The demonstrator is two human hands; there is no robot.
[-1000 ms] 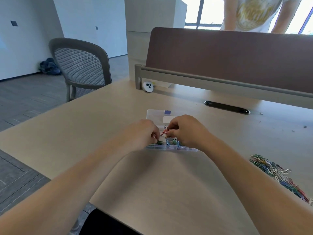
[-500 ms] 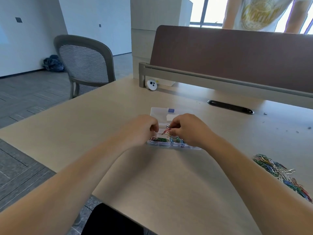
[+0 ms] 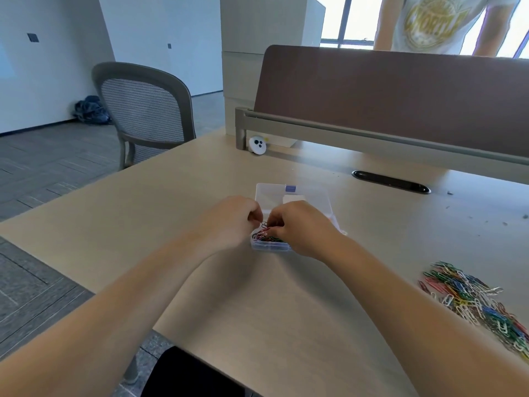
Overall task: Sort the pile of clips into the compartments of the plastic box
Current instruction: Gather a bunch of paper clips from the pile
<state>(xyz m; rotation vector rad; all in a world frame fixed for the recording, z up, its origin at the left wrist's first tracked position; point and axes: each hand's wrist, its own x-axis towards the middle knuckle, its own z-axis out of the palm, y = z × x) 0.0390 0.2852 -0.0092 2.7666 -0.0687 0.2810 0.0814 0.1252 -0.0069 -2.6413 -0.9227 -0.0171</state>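
Hands: two, my left hand (image 3: 234,222) and my right hand (image 3: 300,227), drawn close together with the fingertips almost meeting.
Right hand: fingers curled, pinching a small tangle of clips (image 3: 264,231), mostly red.
Left hand: fingers curled too, tips at the same tangle; I could not tell whether they gripped it or only touched it.
Plastic box: one clear plastic box (image 3: 270,247) on the worktop (image 3: 257,310), directly beneath both hands, its open lid lying flat just beyond my fingers.
Clips in the box: a mixed heap of red, green and dark ones under my fingertips; too many and too tangled to count.
Pile: one loose pile of clips (image 3: 472,296), many colours, well apart from my right hand, out beside my right forearm.
Hidden: my hands covered most of the box, so I could not count its compartments or say which one held the heap.
Cut off: the pile ran out of view at its far right end.
Hard to make out: a purple label and a white patch on the lid, unreadable.
Beyond the hands: one chair (image 3: 143,110) off to the left, one divider panel (image 3: 400,90) across the worktop, and one other person (image 3: 429,24) behind it, seen only as a torso.
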